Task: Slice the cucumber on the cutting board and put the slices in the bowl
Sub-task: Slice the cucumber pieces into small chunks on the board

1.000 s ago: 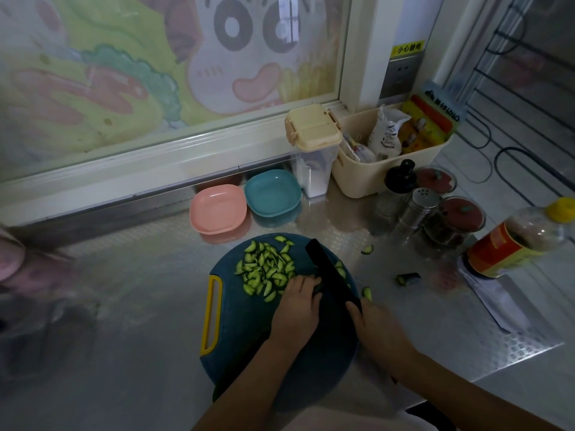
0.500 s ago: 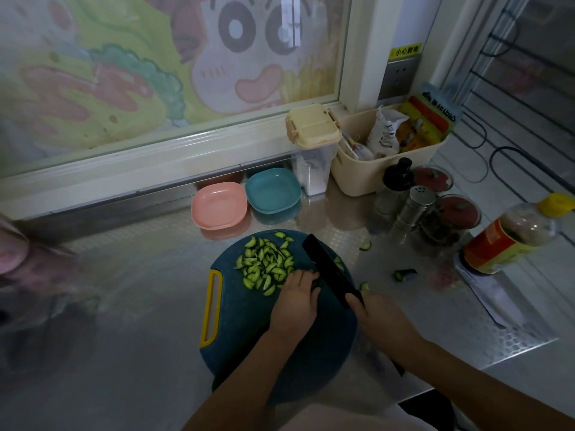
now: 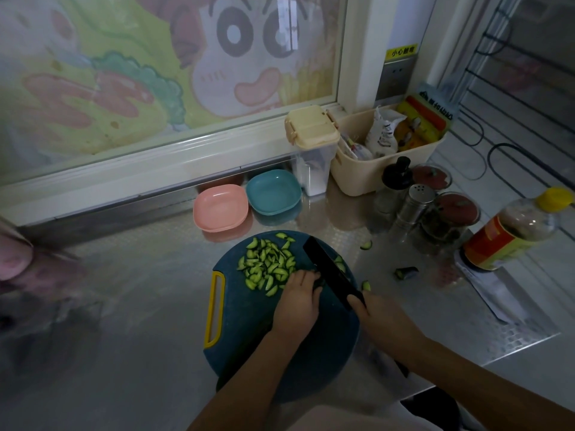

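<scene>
1. Dark-blue cutting board point(image 3: 249, 321) lies centre frame on the steel counter point(image 3: 140, 290), with green cucumber slices point(image 3: 267, 265) heaped on its upper part.
2. The left hand point(image 3: 298, 303) curls its fingers over the last cucumber stub point(image 3: 317, 283), mostly hidden. The right hand point(image 3: 382, 321) grips the black knife point(image 3: 329, 272), blade beside those fingers.
3. Slicing seems nearly done. Next the slices need carrying to the pink bowl point(image 3: 219, 209) or teal bowl point(image 3: 273, 192) above the board.

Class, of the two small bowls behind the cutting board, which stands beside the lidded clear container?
The teal bowl, the right one, next to the clear container with the cream lid; the pink bowl sits left of it.
</scene>
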